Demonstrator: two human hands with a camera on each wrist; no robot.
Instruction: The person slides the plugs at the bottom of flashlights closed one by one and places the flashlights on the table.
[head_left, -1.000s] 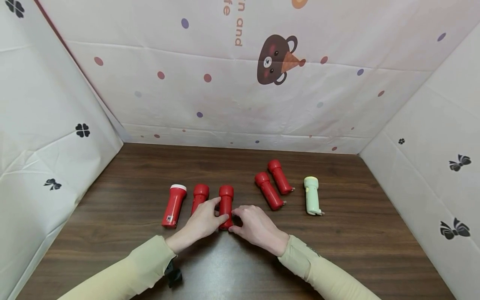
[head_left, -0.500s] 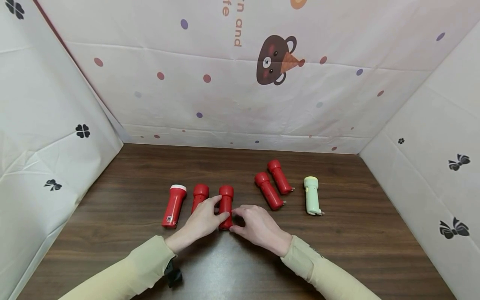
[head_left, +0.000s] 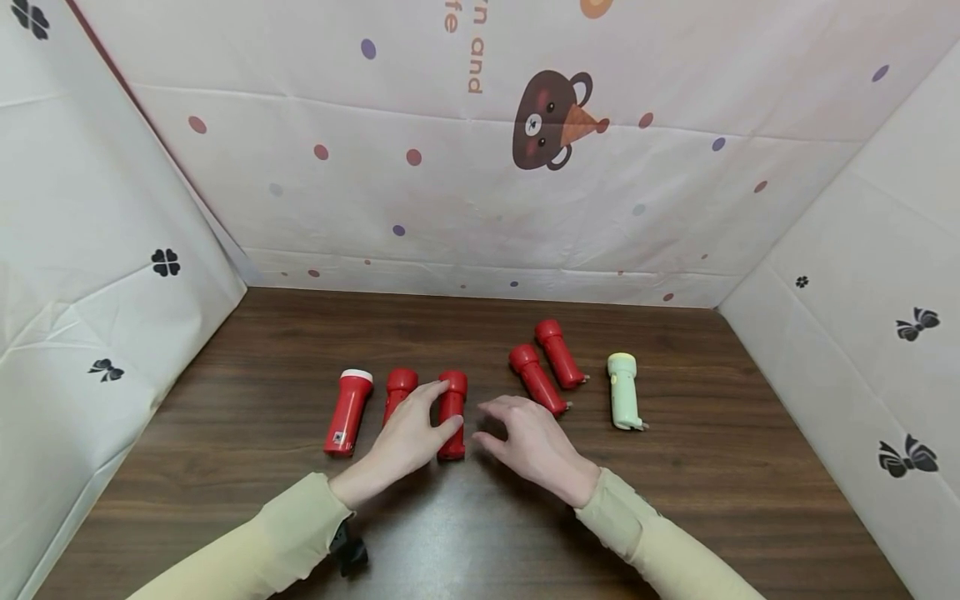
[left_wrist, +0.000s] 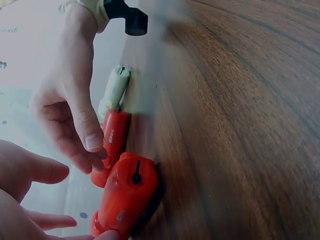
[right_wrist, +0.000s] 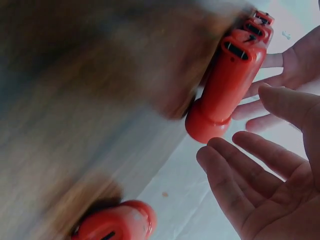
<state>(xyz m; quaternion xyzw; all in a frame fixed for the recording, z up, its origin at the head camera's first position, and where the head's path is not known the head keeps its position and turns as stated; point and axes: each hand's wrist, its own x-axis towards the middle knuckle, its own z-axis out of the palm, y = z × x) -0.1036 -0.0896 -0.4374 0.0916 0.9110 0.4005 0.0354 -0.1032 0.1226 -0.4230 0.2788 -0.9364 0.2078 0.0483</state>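
A red flashlight (head_left: 452, 405) lies on the table in the head view, its wider head pointing to the far wall. My left hand (head_left: 405, 435) is at its left side, thumb and index finger spread over its edge; whether they touch it I cannot tell. The left wrist view shows this flashlight (left_wrist: 127, 192) close to those fingers. To its right, apart from it, my right hand (head_left: 534, 442) hovers with loosely bent fingers and nothing in them. Another red flashlight (head_left: 401, 385) is partly covered by my left hand. A red flashlight with a white rim (head_left: 349, 412) lies further left.
Two more red flashlights, one nearer (head_left: 538, 383) and one farther (head_left: 561, 354), lie slanted to the right. Beyond them is a pale green flashlight (head_left: 624, 392). Printed white sheets (head_left: 450, 192) wall in the wooden table (head_left: 712, 467) at the back and sides.
My right hand has drawn away from the middle red flashlight, to the right. The left index finger has shifted slightly toward the flashlight's head, and the left thumb has lifted a little. The flashlights look unmoved.
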